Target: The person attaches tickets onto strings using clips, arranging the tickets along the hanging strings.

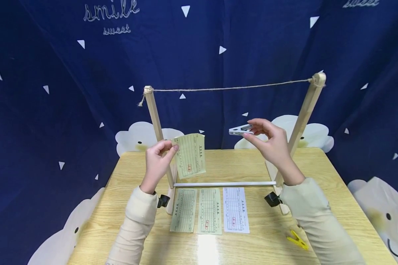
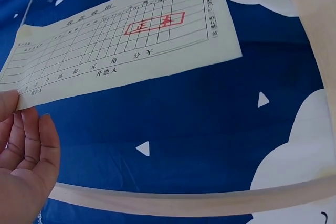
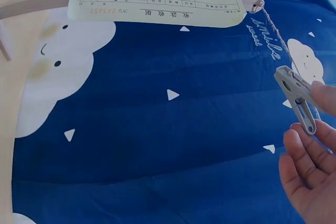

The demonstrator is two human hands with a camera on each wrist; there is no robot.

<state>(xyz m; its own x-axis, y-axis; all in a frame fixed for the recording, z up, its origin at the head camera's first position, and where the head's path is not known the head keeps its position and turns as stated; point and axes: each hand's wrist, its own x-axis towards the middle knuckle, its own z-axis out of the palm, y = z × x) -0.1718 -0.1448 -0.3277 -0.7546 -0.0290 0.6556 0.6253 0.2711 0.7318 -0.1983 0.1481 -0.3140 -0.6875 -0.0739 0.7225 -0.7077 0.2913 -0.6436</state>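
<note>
My left hand [image 1: 157, 162] pinches a pale green receipt slip [image 1: 190, 156] by its left edge, between thumb and fingers. The slip hangs in the air under the left part of a string [image 1: 219, 89]. A red stamp mark shows on its printed face in the left wrist view. To the right, my right hand [image 1: 268, 141] holds a grey clothespin [image 3: 298, 98] between thumb and fingers, its head turned toward the left. Both slip and clothespin are below the string and apart from each other.
Two wooden posts [image 1: 303, 121] carry the string, with a white rod [image 1: 225, 183] between their bases. Before the rod lie two green slips [image 1: 209, 211] and a white slip [image 1: 236, 209]. A yellow clothespin [image 1: 297, 240] lies on the wooden table [image 1: 96, 232] at right, near my right sleeve.
</note>
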